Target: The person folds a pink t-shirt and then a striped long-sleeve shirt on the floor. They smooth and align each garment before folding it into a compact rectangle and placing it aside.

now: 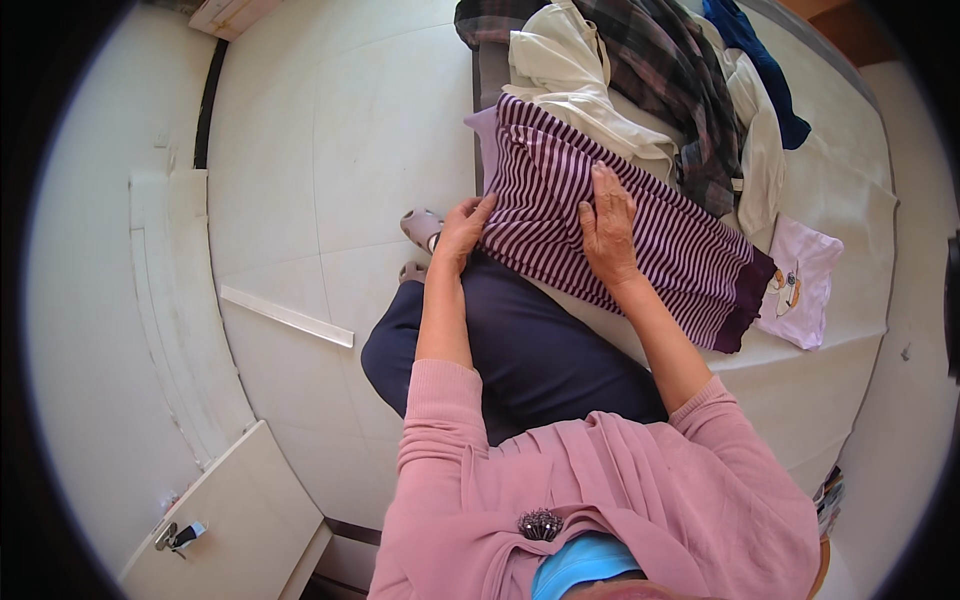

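A purple garment with dark stripes (675,247) lies spread on the pale cover of a bed-like surface, its dark ribbed edge to the right. My left hand (466,225) has the near left edge of this garment between thumb and fingers. My right hand (609,225) rests on top of the stripes, palm down with the fingers extended and the thumb apart. Plain lilac cloth (486,142) shows at the garment's left end. Beyond the right end sits a folded pale pink garment with a printed figure (814,277).
White clothing (562,67), a dark plaid garment (660,82) and a blue garment (757,67) are heaped at the far side. A white strip (287,316) lies on the tiled floor at left. A door with a handle (232,517) stands at lower left.
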`<state>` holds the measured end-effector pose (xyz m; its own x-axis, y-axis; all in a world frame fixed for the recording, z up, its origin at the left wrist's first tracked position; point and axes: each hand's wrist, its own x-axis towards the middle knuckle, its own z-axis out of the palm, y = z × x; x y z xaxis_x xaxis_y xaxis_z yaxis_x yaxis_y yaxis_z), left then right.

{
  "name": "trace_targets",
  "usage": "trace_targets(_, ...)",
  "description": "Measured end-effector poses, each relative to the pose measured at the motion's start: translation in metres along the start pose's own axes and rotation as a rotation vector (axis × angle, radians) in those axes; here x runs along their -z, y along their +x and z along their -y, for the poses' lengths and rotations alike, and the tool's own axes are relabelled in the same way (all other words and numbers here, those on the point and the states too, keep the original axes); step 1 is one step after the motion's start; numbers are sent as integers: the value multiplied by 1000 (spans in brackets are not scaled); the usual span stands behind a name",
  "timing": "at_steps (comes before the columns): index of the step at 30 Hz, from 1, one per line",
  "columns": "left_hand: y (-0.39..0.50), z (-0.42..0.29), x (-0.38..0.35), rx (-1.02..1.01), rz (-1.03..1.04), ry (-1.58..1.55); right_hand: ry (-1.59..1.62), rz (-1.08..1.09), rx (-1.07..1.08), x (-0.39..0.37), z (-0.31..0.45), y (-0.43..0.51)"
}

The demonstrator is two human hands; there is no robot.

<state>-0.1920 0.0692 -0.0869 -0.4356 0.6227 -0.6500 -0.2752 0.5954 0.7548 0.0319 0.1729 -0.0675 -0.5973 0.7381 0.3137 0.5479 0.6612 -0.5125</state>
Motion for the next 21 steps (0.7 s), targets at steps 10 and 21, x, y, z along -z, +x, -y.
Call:
trace_targets(10, -10, 7, 8, -231, -180, -312, 85, -127, -77, 9, 19, 8)
trace_targets(21, -84, -79, -45, -494, 11, -545, 606, -191, -250, -12, 28, 17)
